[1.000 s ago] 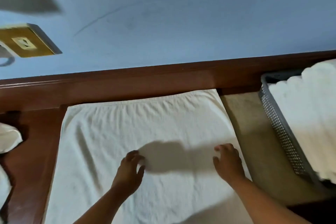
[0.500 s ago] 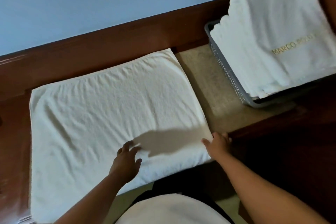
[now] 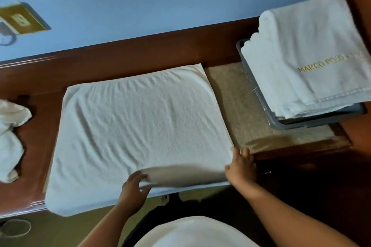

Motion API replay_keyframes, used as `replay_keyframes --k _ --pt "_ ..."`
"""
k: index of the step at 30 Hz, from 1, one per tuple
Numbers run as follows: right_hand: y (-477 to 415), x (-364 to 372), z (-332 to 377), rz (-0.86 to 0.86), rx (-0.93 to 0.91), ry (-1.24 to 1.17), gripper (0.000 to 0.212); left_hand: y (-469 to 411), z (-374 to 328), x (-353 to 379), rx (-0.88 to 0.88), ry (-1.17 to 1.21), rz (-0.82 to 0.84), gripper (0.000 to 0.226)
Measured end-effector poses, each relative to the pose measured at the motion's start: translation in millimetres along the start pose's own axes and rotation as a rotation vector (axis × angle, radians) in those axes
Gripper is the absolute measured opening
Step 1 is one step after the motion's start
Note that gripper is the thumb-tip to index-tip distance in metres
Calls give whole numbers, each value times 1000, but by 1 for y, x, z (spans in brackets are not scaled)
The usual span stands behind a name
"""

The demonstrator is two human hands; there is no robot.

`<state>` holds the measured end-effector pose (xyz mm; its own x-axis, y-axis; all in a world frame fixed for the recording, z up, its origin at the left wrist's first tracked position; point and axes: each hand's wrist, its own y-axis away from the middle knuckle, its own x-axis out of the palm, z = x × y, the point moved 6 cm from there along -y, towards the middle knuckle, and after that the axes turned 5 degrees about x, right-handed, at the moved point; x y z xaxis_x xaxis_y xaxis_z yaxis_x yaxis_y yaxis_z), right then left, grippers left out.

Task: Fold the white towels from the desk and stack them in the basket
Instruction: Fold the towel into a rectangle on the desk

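One terry towel (image 3: 140,122), left hand (image 3: 133,186), right hand (image 3: 241,168) pinching

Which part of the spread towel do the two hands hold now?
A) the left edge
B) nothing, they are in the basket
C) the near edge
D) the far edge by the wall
C: the left hand and right hand grip the spread towel at its near edge, the right at its corner.

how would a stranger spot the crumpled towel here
Find the dark reddish wooden desk and follow it to its left end, past the spread white towel. The crumpled white terry towel lies there. Unlike the spread one and the folded white towels in the grey mesh basket, it is a bunched, unfolded heap.
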<state>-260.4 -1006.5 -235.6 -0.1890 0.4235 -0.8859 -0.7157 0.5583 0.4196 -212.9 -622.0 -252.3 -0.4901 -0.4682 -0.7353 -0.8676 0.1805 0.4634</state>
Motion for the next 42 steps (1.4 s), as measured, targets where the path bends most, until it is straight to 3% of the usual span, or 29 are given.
replay_keyframes --k 4,9,15,21,28,34,36,39,42 --pt "13 19 22 168 -309 138 53 23 47 -18 -109 -31 -35 38" --pt "26 27 67 213 -480 132 49 41 100 -49 -232 16 -106 41" --pt "56 57 166 311 -585 106 56 56 169 -89 -283 77 -141 45" --pt "115 106 276 462 -675 151 67 59 252 -136 -244 75 -138 65" --pt "157 139 368 561 -739 296 64 44 275 -159 -314 282 -315 54" --pt "173 155 430 593 -798 412 60 22 277 -172 -411 247 -347 77" --pt "175 154 453 585 -831 454 60 14 275 -177 -400 232 -321 69" --pt "179 159 496 542 -940 506 64 9 281 -184 -358 280 -269 35" --pt "191 172 544 437 -1187 574 69 15 286 -184 -352 267 -233 25"
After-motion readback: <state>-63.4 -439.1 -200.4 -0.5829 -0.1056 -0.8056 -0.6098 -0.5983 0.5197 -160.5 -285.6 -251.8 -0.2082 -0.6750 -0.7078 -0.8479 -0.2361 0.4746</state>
